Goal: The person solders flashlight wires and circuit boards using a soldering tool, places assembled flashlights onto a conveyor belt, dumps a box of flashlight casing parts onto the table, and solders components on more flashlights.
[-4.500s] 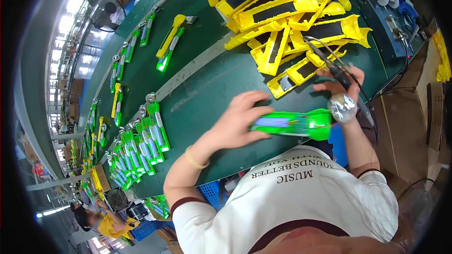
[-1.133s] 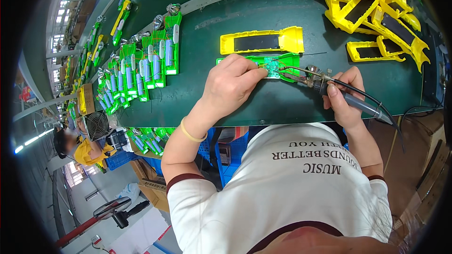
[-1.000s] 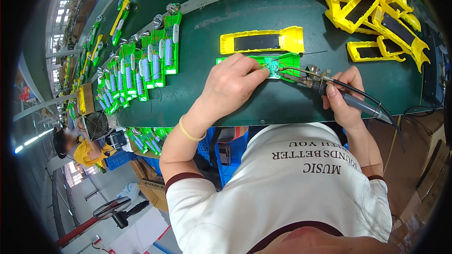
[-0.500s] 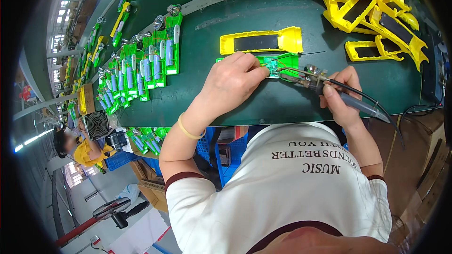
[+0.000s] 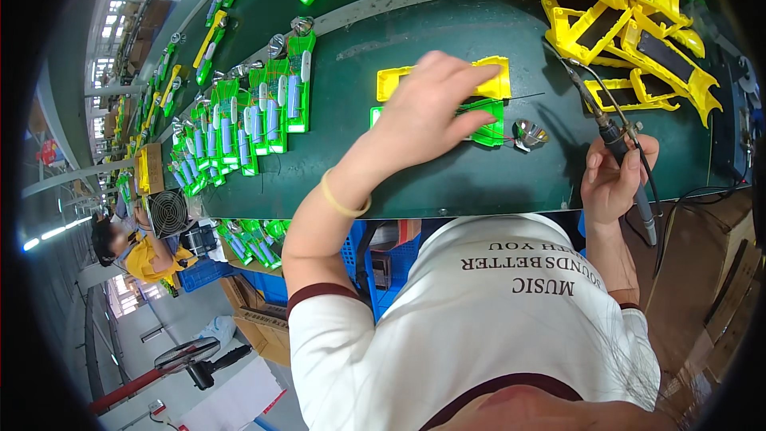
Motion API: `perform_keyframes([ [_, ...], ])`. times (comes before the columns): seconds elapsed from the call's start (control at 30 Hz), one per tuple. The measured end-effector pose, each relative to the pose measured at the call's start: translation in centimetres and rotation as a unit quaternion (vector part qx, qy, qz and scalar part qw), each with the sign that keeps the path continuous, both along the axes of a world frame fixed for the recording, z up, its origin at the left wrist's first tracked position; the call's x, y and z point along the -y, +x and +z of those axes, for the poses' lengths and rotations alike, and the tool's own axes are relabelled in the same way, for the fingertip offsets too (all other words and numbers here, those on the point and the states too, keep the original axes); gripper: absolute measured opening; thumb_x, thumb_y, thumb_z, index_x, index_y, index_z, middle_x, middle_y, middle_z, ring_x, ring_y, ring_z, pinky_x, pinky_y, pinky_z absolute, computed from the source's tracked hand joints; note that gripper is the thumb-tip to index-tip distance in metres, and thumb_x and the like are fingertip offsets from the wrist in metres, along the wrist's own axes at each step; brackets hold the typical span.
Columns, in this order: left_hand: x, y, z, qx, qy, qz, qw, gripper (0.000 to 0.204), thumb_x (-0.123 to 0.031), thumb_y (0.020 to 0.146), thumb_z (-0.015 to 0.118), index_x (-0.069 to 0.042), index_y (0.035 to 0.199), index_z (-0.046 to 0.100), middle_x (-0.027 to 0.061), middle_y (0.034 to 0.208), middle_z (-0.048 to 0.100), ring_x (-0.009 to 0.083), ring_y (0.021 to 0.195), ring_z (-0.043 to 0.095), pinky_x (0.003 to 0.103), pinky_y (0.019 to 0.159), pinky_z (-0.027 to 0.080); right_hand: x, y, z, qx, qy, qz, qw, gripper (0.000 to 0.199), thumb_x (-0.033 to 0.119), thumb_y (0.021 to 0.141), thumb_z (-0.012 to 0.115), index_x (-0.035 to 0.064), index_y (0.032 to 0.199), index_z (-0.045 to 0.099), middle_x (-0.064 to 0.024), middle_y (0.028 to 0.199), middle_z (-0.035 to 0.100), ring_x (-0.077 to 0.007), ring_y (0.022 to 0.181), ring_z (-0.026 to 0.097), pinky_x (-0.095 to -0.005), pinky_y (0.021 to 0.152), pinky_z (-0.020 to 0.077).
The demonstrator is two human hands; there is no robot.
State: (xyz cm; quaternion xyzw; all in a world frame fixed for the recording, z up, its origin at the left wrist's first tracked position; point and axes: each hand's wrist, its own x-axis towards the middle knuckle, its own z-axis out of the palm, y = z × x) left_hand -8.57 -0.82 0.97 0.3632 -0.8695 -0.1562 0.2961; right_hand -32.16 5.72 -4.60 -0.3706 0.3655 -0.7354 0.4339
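My left hand (image 5: 435, 112) lies with spread fingers over a green flashlight half (image 5: 487, 129) and reaches to the yellow shell (image 5: 495, 80) just behind it on the dark green table (image 5: 479, 183). A silver reflector cup (image 5: 528, 133) on thin wires lies to the right of the green half. My right hand (image 5: 613, 179) grips a soldering iron (image 5: 614, 140) near the table's front edge, tip pointing up and away from the parts, its cable trailing down to the right.
A pile of yellow shells (image 5: 630, 16) fills the back right. Rows of green flashlight halves with batteries (image 5: 255, 112) lie at the left. Blue crates (image 5: 359, 255) sit under the table. Another person in yellow (image 5: 136, 251) works at far left near a small fan (image 5: 167, 211).
My right hand pulled the soldering iron back from the green half and raised its tip. My left hand opened and moved up over the green and yellow parts.
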Motion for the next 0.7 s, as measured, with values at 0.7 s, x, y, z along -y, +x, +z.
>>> perform_keyframes([
  [0.7,-1.4,-0.3,-3.2,0.038,0.036,0.151,0.987,0.006,-0.005,0.077,0.060,-0.004,0.082,0.058,0.0100,0.076,0.059,0.0270,0.073,0.057,0.035,0.066,0.045,0.4,-0.4,-0.3,-0.010,0.001,0.116,0.993,0.025,0.022,0.087,0.054,0.0060,0.092,0.036,-0.0073,0.077,0.047,-0.0101,0.049,0.045,-0.0195,0.043,0.0363],
])
